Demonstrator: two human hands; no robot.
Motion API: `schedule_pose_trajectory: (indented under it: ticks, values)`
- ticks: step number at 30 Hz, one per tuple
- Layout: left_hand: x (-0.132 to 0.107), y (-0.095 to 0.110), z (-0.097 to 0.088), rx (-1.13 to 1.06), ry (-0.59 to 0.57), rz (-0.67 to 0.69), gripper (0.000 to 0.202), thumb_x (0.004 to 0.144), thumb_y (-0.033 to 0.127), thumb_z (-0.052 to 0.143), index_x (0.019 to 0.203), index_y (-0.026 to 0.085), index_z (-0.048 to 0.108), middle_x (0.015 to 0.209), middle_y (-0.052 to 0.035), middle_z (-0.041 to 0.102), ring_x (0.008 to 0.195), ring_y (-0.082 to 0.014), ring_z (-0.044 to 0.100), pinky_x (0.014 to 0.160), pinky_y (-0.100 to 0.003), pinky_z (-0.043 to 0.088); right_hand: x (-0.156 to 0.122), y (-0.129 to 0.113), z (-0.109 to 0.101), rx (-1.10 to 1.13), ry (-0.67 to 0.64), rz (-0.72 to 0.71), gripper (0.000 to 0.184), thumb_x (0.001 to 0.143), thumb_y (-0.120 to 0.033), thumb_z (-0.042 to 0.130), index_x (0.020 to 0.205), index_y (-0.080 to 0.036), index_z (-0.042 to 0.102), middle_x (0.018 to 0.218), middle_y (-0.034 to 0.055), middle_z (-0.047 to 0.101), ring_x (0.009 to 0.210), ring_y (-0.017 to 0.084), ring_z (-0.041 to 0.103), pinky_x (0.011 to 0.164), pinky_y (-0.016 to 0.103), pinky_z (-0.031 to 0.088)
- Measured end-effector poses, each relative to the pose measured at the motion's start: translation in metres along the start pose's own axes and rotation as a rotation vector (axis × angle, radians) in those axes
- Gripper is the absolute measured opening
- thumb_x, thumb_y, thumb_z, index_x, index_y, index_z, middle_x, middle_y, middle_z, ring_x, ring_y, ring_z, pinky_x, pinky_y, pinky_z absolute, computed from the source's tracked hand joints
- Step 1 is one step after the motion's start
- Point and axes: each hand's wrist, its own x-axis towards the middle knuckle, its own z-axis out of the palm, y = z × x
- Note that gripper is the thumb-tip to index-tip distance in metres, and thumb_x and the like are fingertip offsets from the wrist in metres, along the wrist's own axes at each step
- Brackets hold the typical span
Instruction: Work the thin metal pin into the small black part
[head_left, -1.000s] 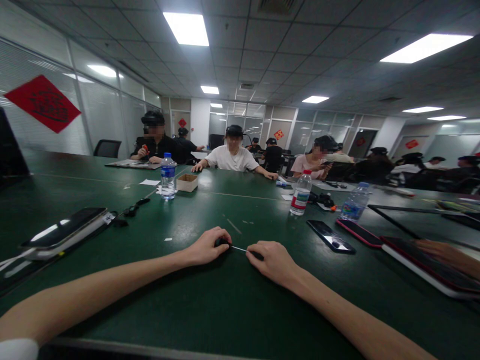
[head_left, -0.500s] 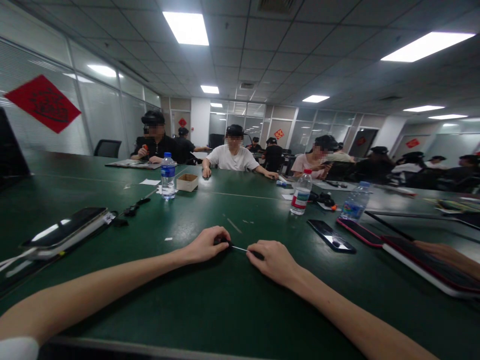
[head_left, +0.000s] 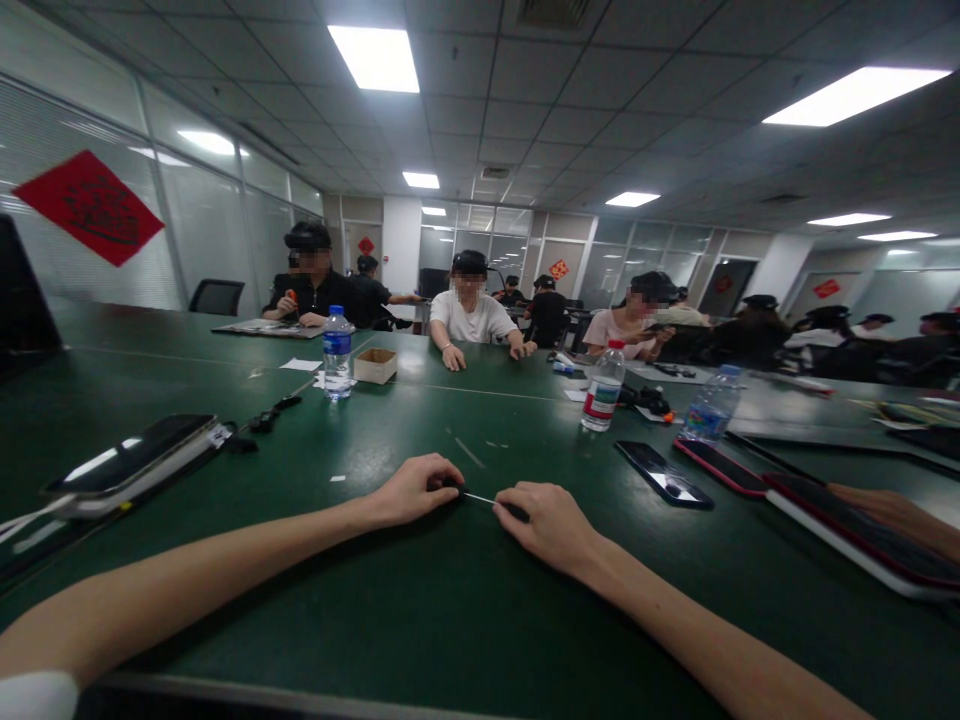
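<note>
My left hand [head_left: 414,490] rests on the green table [head_left: 450,620], fingers curled round a small dark object I cannot make out. My right hand [head_left: 546,522] lies a little to its right, fingers pinched on another small dark piece. A thin pale rod or wire [head_left: 480,497] runs between the two hands, just above the tabletop. Both forearms stretch in from the near edge.
A phone on a pale case [head_left: 127,462] lies at the left; two phones [head_left: 661,472] and a tablet [head_left: 855,535] lie at the right, with another person's hand [head_left: 900,515]. Three water bottles [head_left: 337,352] [head_left: 604,385] [head_left: 709,405] and a small box [head_left: 374,365] stand farther back. Several people sit across.
My hands have stayed in place. The person in white across the table has drawn both hands closer together on the table.
</note>
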Motion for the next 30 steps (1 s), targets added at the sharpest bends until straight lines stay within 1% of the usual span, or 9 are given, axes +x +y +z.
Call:
schedule_pose_trajectory:
  ticks: [5,9,12,17,21,26,30]
  values:
    - [-0.001,0.001,-0.001,0.023,-0.009,0.021,0.021,0.087,0.03,0.057,0.103,0.022,0.066,0.103,-0.0031,0.062,0.088,-0.015,0.057,0.078,-0.026,0.048,0.0,0.0,0.0,0.019,0.001,0.017,0.039,0.096,-0.041,0.038,0.102,-0.02,0.07,0.09,0.0057,0.069,0.076,0.015,0.061,0.073,0.028,0.047]
    - [-0.002,0.002,0.001,0.036,-0.039,0.076,0.021,0.088,0.031,0.057,0.105,0.021,0.066,0.103,-0.0034,0.062,0.088,-0.0149,0.058,0.077,-0.025,0.047,0.001,-0.003,-0.001,0.011,0.032,0.019,0.038,0.096,-0.041,0.039,0.103,-0.02,0.07,0.09,0.0057,0.069,0.078,0.016,0.061,0.073,0.027,0.046]
    - [-0.002,0.003,0.003,0.043,-0.04,0.1,0.022,0.088,0.031,0.057,0.105,0.021,0.065,0.104,-0.0037,0.062,0.089,-0.0148,0.058,0.077,-0.025,0.047,0.001,-0.004,-0.003,0.009,0.044,0.006,0.037,0.096,-0.039,0.039,0.103,-0.02,0.07,0.089,0.0051,0.068,0.076,0.015,0.061,0.072,0.026,0.046]
    - [-0.002,0.003,0.003,0.051,-0.028,0.105,0.021,0.088,0.031,0.057,0.104,0.021,0.066,0.104,-0.0042,0.062,0.091,-0.0158,0.058,0.081,-0.027,0.047,0.001,-0.004,-0.01,-0.053,0.019,0.007,0.036,0.095,-0.039,0.04,0.1,-0.02,0.071,0.089,0.0059,0.068,0.074,0.015,0.061,0.07,0.026,0.046]
    - [-0.002,0.006,0.002,0.06,-0.015,0.082,0.021,0.088,0.033,0.057,0.104,0.022,0.066,0.104,-0.0039,0.062,0.091,-0.0163,0.057,0.083,-0.028,0.047,0.0,-0.003,-0.015,-0.106,0.002,-0.002,0.037,0.095,-0.039,0.04,0.1,-0.021,0.071,0.087,0.0062,0.068,0.073,0.015,0.061,0.068,0.025,0.046]
    - [-0.004,0.01,0.0,0.067,-0.01,0.054,0.023,0.088,0.036,0.056,0.103,0.022,0.068,0.103,-0.0045,0.062,0.089,-0.0165,0.057,0.082,-0.029,0.047,-0.001,-0.003,-0.017,-0.133,-0.036,-0.015,0.037,0.095,-0.039,0.04,0.102,-0.021,0.071,0.088,0.0064,0.068,0.072,0.015,0.061,0.068,0.025,0.046]
    - [-0.004,0.01,0.001,0.06,0.001,0.054,0.023,0.088,0.036,0.056,0.103,0.022,0.068,0.103,-0.0045,0.061,0.088,-0.016,0.057,0.081,-0.028,0.047,-0.001,-0.003,-0.017,-0.148,-0.04,-0.009,0.037,0.095,-0.038,0.039,0.102,-0.022,0.071,0.089,0.0061,0.068,0.072,0.015,0.061,0.068,0.025,0.045]
